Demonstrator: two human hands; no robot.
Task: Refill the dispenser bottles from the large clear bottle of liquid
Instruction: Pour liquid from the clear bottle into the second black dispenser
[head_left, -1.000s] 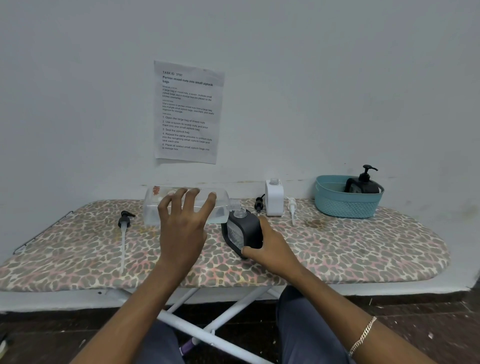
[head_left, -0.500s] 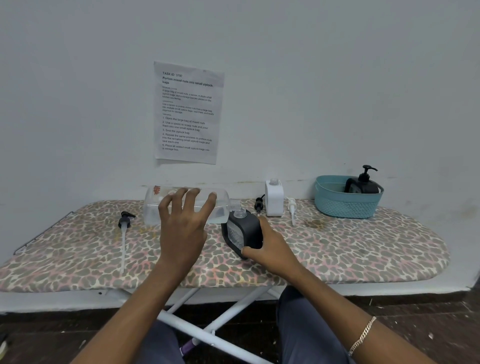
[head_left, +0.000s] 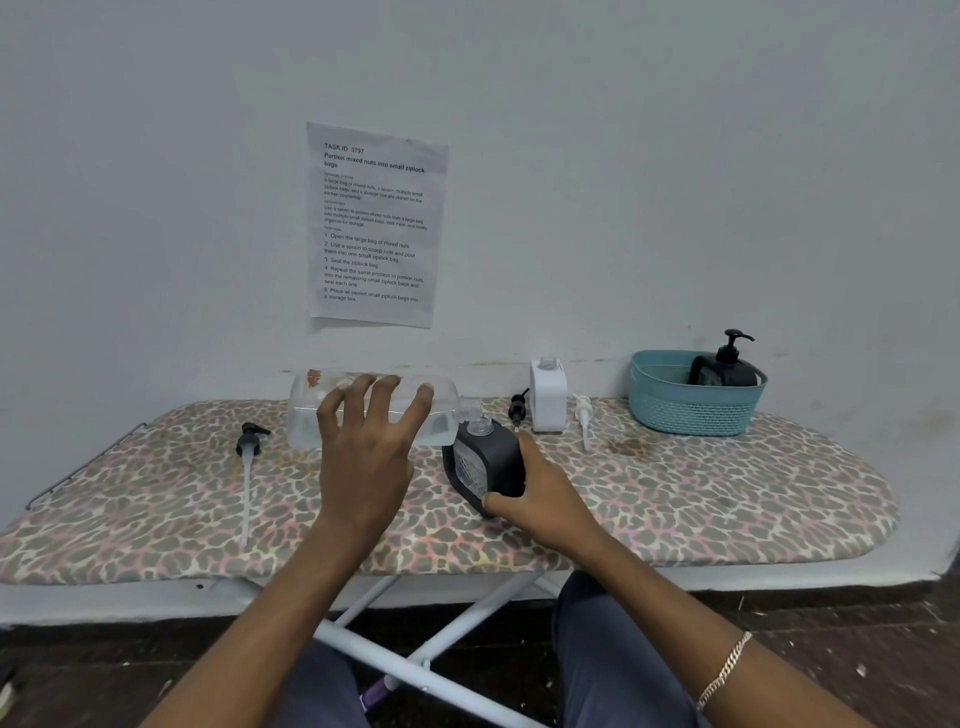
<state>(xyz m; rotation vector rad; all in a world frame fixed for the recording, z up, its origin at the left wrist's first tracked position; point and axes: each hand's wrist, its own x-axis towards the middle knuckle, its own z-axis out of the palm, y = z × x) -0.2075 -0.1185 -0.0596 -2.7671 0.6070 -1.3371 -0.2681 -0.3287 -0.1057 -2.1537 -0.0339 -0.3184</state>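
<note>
The large clear bottle (head_left: 311, 415) is tipped on its side above the ironing board (head_left: 701, 499), its open neck over the mouth of a black dispenser bottle (head_left: 480, 462). My left hand (head_left: 369, 457) grips the clear bottle from the near side, fingers spread over its top. My right hand (head_left: 540, 499) holds the black bottle, which leans left. A white dispenser bottle (head_left: 548, 395) without its pump stands behind, by the wall.
Loose pumps lie on the board: a black-headed pump (head_left: 248, 457) at the left, a black pump (head_left: 518, 408) and a white pump (head_left: 583, 415) beside the white bottle. A teal basket (head_left: 691, 410) at the back right holds another black dispenser bottle (head_left: 724, 364).
</note>
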